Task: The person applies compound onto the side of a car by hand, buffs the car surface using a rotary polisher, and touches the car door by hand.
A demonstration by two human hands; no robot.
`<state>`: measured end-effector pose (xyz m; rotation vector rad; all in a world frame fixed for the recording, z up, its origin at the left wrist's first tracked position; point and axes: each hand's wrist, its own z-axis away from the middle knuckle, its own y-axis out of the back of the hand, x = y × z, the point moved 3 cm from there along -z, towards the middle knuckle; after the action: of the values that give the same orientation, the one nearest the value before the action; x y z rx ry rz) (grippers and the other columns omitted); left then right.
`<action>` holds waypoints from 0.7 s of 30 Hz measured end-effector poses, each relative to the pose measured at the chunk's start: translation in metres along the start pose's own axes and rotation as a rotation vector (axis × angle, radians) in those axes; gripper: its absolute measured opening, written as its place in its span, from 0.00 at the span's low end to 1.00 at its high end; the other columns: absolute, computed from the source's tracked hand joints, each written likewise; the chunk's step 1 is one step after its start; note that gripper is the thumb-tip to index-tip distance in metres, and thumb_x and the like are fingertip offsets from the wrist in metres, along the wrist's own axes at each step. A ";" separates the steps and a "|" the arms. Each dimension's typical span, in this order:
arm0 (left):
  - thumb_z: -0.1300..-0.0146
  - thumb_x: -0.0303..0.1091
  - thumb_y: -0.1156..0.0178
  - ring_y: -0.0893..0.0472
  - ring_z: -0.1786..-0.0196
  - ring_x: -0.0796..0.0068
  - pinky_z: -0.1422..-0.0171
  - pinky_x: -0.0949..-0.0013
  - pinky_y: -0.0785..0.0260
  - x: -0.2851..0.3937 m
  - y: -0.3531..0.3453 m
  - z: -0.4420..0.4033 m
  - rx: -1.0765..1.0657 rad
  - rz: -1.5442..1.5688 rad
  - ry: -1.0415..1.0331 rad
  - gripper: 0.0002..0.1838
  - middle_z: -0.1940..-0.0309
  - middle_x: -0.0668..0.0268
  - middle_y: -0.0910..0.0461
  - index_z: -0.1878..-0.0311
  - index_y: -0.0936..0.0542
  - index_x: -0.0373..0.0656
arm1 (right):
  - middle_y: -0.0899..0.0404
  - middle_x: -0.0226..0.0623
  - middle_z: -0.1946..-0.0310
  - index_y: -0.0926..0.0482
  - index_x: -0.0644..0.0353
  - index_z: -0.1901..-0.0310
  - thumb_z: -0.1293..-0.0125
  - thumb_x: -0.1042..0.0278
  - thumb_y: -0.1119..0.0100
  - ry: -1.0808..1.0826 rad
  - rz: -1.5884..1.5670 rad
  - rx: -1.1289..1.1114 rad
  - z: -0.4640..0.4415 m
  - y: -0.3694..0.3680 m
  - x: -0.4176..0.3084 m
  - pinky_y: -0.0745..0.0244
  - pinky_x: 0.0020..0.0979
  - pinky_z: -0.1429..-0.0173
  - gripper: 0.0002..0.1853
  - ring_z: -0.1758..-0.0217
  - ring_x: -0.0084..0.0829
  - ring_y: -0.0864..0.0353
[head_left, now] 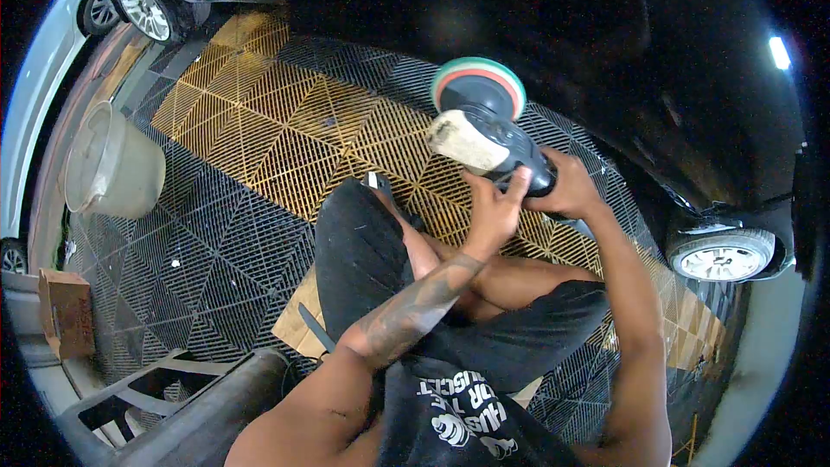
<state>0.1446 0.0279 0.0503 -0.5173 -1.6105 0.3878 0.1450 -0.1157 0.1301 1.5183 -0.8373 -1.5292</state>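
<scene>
A dark car polisher (519, 149) with a worn cream-coloured section is in both of my hands, above my crossed legs. Its round pad (477, 72), edged in green, white and red, points away from me toward the black car's side (553, 17). Whether the pad touches the panel I cannot tell. My left hand (495, 210) grips the polisher's body from the near side, its fingers partly hidden. My right hand (569, 186) is wrapped around the rear end of the tool.
Black and yellow slatted tiles (285, 121) cover the floor. A translucent bucket (130, 164) stands at left, with a cardboard box (66, 313) nearer me. Beside my left arm is a dark slotted frame (164, 393). The car's wheel (724, 255) is at right.
</scene>
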 end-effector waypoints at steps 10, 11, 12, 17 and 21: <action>0.33 0.50 0.32 0.29 0.33 0.57 0.28 0.62 0.39 -0.029 -0.015 0.005 0.092 -0.009 0.111 0.49 0.35 0.42 0.32 0.31 0.49 0.19 | 0.15 0.55 0.53 0.22 0.67 0.41 0.69 0.56 0.21 -0.053 0.088 0.034 0.013 -0.003 0.033 0.21 0.39 0.38 0.46 0.50 0.49 0.14; 0.33 0.50 0.32 0.29 0.33 0.57 0.28 0.62 0.39 -0.022 -0.004 -0.004 0.108 -0.018 0.100 0.49 0.35 0.42 0.32 0.31 0.49 0.19 | 0.15 0.55 0.53 0.23 0.67 0.41 0.69 0.56 0.21 -0.022 0.076 0.059 0.003 -0.011 0.023 0.21 0.40 0.38 0.47 0.49 0.49 0.14; 0.33 0.49 0.32 0.28 0.34 0.58 0.28 0.62 0.38 -0.014 0.009 -0.014 0.158 -0.018 0.056 0.47 0.36 0.43 0.32 0.31 0.47 0.21 | 0.15 0.55 0.53 0.23 0.66 0.40 0.69 0.57 0.21 -0.001 0.055 0.055 -0.011 -0.021 0.010 0.21 0.41 0.39 0.47 0.49 0.49 0.14; 0.36 0.37 0.29 0.23 0.42 0.65 0.34 0.63 0.32 0.037 0.092 -0.073 0.261 -0.033 -0.052 0.35 0.42 0.53 0.25 0.35 0.36 0.27 | 0.15 0.53 0.53 0.24 0.56 0.37 0.66 0.57 0.22 0.123 0.083 0.126 -0.088 -0.075 -0.050 0.20 0.45 0.42 0.46 0.50 0.52 0.15; 0.40 0.37 0.26 0.20 0.48 0.70 0.39 0.67 0.29 0.079 0.150 -0.116 0.410 0.014 -0.110 0.29 0.48 0.59 0.20 0.41 0.26 0.31 | 0.14 0.51 0.55 0.25 0.54 0.37 0.65 0.55 0.22 0.166 0.060 0.070 -0.144 -0.103 -0.121 0.19 0.47 0.43 0.46 0.52 0.52 0.14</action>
<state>0.2700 0.1910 0.0485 -0.1972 -1.5776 0.7476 0.2730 0.0509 0.0864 1.6317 -0.8392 -1.3232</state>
